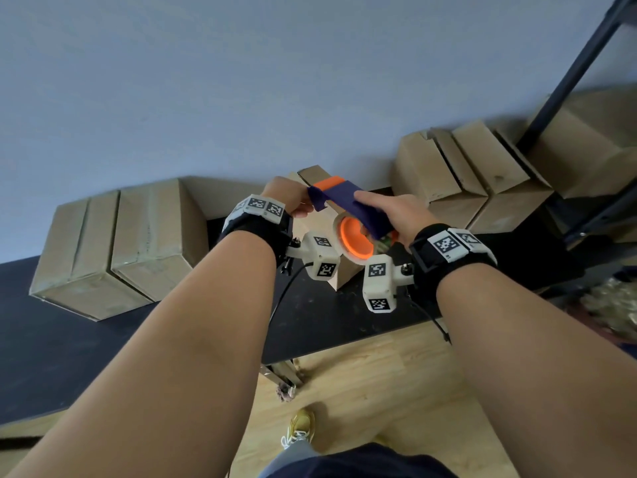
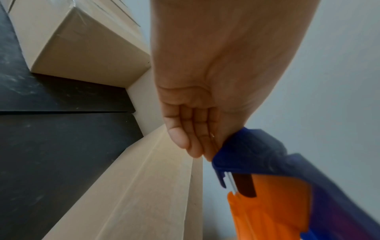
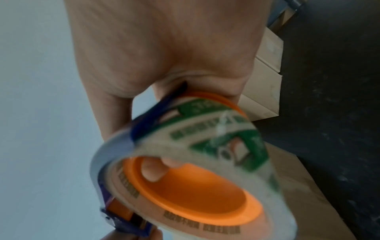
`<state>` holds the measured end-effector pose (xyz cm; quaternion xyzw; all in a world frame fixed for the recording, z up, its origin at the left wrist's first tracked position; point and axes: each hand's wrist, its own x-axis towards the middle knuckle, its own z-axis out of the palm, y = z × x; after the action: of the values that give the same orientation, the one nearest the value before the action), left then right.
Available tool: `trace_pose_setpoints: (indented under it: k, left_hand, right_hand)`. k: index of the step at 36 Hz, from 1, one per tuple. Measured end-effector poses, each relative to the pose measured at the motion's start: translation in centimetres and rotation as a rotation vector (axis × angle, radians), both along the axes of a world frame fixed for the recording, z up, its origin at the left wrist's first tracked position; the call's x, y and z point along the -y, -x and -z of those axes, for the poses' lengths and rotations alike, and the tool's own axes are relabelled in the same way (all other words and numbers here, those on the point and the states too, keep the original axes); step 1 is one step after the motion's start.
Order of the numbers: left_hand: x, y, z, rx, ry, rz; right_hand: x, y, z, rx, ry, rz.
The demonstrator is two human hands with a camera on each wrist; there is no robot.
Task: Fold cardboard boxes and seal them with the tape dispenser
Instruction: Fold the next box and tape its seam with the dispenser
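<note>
Presently, both hands are holding the tape dispenser (image 1: 348,205) in the air above the black table (image 1: 327,315).

Right hand (image 1: 389,212): fingers are curling round the dispenser's blue body, with the thumb lying along its outer face. In the right wrist view, fingertips (image 3: 158,168) are showing inside the orange hub (image 3: 195,191), which is carrying the tape roll (image 3: 226,146) with green printing. Grip is closed on the dispenser.

Left hand (image 1: 289,198): fingers (image 2: 191,129) are lying straight and close together, and their tips are meeting the blue front edge of the dispenser beside its orange end piece (image 2: 267,207). Whether the thumb is pinching that edge from the far side cannot be told; it is hidden.

Tape dispenser: it is sitting between the two hands, front end at the left fingertips, roll end in the right palm, and tilting down toward the right hand.

Cardboard box (image 1: 341,274): a small one is standing on the table directly below the dispenser, partly hidden by the wrist cameras.

Other stock: taped boxes (image 1: 113,243) are sitting on the table to the left of the dispenser, and a row of boxes (image 1: 462,174) is sitting to its right against the wall (image 1: 241,81).
</note>
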<state>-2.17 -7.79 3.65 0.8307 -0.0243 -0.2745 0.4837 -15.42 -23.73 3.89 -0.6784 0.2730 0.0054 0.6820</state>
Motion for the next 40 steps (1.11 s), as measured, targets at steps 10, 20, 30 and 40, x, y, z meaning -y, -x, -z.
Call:
trace_pose_setpoints:
  k: [10,20,30,40]
  left_hand:
    - [2.2,-0.1,-0.4,0.072,-0.065,-0.104]
    - [1.5,-2.2,1.0,0.16,-0.042,-0.278]
    - [-0.1,-8.1,1.6,0.221,-0.065,-0.32]
    - [-1.1,-12.2,1.9,0.296,0.02,-0.252]
  right_hand:
    - [1.2,0.0,-0.4,0.03,0.06,0.033]
    - [1.4,-0.3,-0.8,0.033,0.108,0.012]
    - [0.8,-3.0,-1.1,-0.02,0.173,0.028]
    - [-0.2,-6.3,-1.2,-0.086,0.319,0.047]
